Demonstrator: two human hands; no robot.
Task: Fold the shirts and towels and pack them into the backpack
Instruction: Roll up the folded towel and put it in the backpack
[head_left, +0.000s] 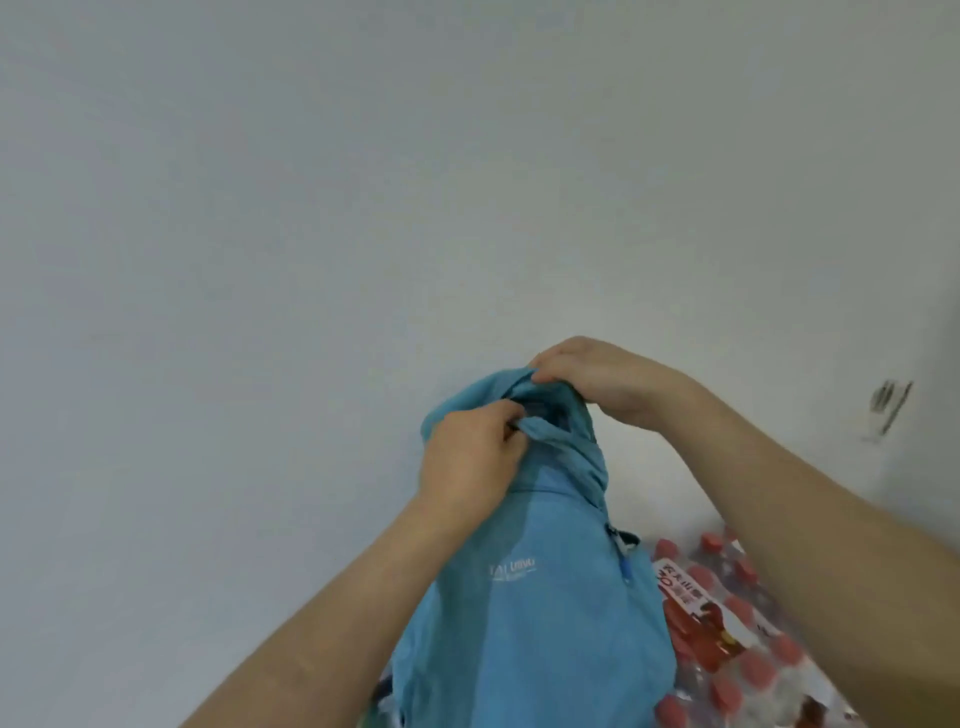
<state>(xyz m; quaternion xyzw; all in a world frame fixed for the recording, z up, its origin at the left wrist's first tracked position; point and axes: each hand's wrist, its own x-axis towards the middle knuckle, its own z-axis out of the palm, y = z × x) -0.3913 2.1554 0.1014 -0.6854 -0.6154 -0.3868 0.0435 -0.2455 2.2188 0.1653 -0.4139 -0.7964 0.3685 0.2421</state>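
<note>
Closing the packed backpack
Left hand (470, 449) and right hand (597, 379) pinch the blue backpack (535, 597) at its top opening; next, likely zipping it shut.

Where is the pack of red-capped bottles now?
Head view, lower right: the pack of red-capped plastic bottles lies beside the light blue fabric backpack, on its right.
</note>
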